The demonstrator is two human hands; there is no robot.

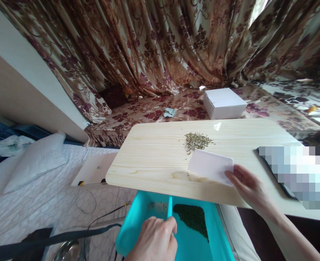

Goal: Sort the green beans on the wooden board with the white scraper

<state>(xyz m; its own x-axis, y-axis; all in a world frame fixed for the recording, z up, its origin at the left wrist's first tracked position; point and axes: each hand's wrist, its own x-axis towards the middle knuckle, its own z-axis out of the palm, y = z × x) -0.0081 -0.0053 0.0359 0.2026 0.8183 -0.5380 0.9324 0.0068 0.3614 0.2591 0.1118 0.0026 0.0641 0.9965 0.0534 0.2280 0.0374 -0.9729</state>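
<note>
My right hand pinches a white plastic scraper card by its right corner, holding it flat-tilted over the light wooden board. A small heap of greenish seeds lies on the board just beyond the card. My left hand grips the middle divider of a turquoise tray held below the board's near edge. The tray's right compartment holds a pile of dark green seeds; the left compartment holds a thin scatter of grains.
A white box sits on the patterned cloth behind the board, with a crumpled bluish scrap to its left. A dark mat lies on the board's right end. Bed, pillow, cables and a metal bowl lie left.
</note>
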